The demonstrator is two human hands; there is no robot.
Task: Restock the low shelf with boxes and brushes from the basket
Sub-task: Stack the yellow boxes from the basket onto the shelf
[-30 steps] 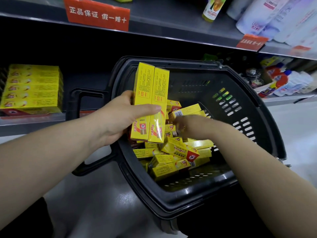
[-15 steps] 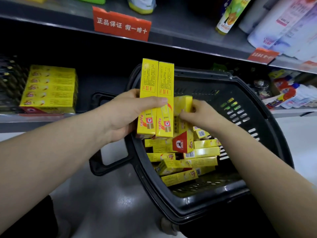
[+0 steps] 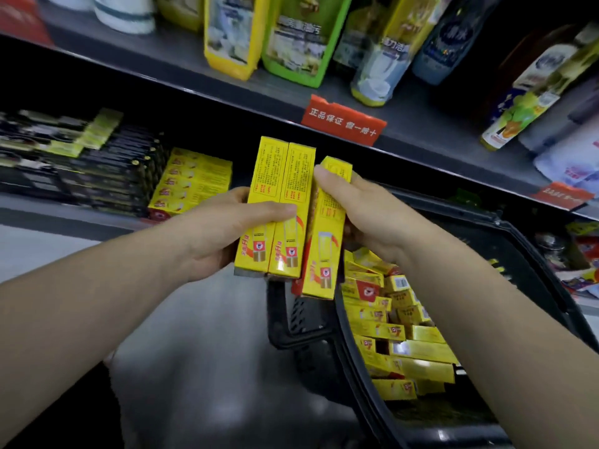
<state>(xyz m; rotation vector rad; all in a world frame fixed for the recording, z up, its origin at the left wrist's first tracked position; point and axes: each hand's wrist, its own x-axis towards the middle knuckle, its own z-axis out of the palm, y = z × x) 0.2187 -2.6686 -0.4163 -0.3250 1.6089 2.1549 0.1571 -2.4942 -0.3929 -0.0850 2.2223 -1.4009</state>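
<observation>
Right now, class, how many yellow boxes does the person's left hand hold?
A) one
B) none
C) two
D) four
C: the left hand grips two yellow boxes upright, side by side, while the right hand holds a third box beside them.

head view, close, facing down toward shelf (image 3: 97, 218)

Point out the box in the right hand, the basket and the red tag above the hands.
Yellow box (image 3: 324, 247): head view, front face.
Black basket (image 3: 505, 251): head view, far inner wall.
Red tag (image 3: 343, 124): head view, centre.
</observation>
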